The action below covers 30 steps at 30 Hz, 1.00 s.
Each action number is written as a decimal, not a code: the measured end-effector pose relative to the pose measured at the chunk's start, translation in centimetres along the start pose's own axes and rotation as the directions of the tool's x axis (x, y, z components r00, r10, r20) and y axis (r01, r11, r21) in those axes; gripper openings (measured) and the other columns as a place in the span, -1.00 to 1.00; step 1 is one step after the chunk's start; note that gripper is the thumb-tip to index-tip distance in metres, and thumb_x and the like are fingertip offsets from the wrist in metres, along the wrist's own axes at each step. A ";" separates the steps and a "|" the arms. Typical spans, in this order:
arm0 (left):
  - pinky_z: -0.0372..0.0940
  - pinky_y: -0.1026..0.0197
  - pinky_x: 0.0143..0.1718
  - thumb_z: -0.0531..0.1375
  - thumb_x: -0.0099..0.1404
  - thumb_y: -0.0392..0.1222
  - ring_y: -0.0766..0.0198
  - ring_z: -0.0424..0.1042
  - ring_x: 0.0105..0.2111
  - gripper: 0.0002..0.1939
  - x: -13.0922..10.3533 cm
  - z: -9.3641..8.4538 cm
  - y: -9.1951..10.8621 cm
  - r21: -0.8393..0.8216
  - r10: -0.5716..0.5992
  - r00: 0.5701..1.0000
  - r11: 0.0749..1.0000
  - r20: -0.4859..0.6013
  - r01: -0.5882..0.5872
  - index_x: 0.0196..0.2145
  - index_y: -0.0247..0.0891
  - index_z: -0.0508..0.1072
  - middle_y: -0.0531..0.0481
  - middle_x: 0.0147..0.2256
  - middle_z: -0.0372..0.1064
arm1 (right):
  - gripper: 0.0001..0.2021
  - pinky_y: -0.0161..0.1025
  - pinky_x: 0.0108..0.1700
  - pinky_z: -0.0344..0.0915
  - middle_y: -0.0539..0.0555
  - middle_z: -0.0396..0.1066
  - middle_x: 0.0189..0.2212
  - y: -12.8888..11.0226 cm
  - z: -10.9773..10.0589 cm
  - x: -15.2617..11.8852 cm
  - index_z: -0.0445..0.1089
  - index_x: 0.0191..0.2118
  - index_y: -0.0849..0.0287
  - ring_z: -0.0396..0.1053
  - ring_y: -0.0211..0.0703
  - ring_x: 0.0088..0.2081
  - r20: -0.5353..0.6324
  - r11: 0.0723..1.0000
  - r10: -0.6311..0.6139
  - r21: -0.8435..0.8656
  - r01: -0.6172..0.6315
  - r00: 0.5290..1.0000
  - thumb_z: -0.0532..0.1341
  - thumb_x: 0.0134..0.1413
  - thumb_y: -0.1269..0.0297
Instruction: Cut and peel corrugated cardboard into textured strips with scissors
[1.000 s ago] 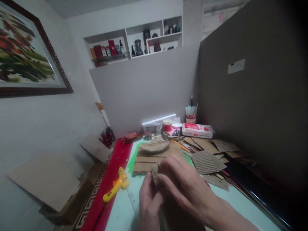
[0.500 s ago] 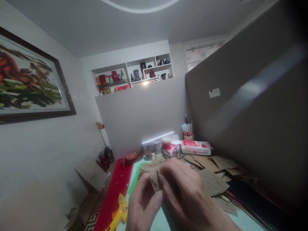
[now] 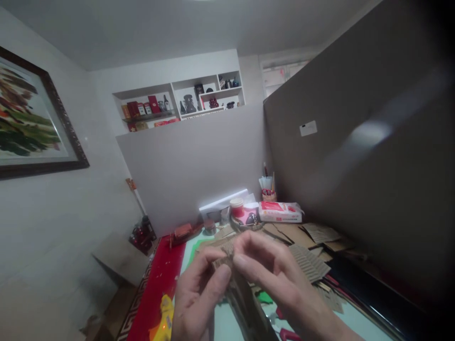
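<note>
A long, crumpled brown cardboard piece (image 3: 245,303) rises from the bottom edge to the middle of the view, between my hands. My left hand (image 3: 202,293) grips its upper end, thumb in front and fingers curled behind. The thumb and fingertips of my right hand (image 3: 270,270) pinch the top of the same piece, right beside the left fingertips. Beneath the hands, red-handled scissors (image 3: 287,334) show partly. At lower left lies a yellow glue gun (image 3: 165,315) with a small orange light.
Corrugated cardboard scraps (image 3: 309,263) lie on the right, near a long black object (image 3: 377,293). Farther back are a red and white tissue pack (image 3: 280,212), a red cup (image 3: 237,208) and a pen holder (image 3: 269,194). A red cloth (image 3: 167,265) covers the left side.
My hands have tilted the cardboard piece, so its long body now shows below them. The scissors have come into view, and the camera has turned slightly right.
</note>
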<state>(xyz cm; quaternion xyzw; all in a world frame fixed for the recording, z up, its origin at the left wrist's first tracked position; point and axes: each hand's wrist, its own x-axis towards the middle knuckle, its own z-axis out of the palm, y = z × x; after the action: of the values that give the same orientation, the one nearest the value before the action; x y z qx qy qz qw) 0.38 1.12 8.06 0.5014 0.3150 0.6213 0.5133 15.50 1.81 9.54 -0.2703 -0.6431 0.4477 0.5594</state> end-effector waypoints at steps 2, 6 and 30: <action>0.22 0.28 -0.31 0.49 0.12 0.06 0.29 0.32 -0.41 -0.73 0.2 -0.3 0.0 -0.046 -0.033 0.999 0.998 0.005 0.033 -0.38 -0.18 0.64 0.04 -0.44 0.39 | -0.66 -0.31 -0.36 0.09 -0.09 0.18 -0.46 0.5 0.1 0.3 0.30 -0.36 0.13 0.12 -0.25 -0.39 0.016 0.991 0.048 0.121 -0.049 0.999 0.29 0.26 -0.01; 0.19 0.33 -0.38 0.48 0.14 0.02 0.35 0.27 -0.47 -0.72 0.5 -0.4 0.2 -0.127 -0.093 0.994 0.987 0.049 0.099 -0.42 -0.21 0.56 0.07 -0.48 0.36 | -0.66 -0.31 -0.36 0.07 -0.11 0.15 -0.46 0.8 0.1 0.5 0.29 -0.35 0.13 0.06 -0.27 -0.40 0.010 0.976 0.050 0.210 -0.051 0.999 0.31 0.28 0.00; 0.25 0.36 -0.40 0.47 0.19 -0.11 0.37 0.33 -0.46 -0.80 0.3 -0.1 1.5 -0.202 -0.161 0.987 0.967 -0.003 0.158 -0.37 -0.24 0.57 0.09 -0.44 0.40 | -0.80 -0.22 -0.22 0.37 0.12 0.45 -0.22 0.2 0.0 -0.3 0.44 -0.08 0.17 0.42 -0.12 -0.23 0.197 0.636 -0.436 -0.623 0.455 0.878 0.08 0.44 0.47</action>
<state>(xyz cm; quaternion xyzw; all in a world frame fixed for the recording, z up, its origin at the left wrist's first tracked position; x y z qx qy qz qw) -0.21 1.04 9.43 0.4142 0.2949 0.6113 0.6065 15.58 1.60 9.23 -0.2747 -0.8120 0.0467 0.5129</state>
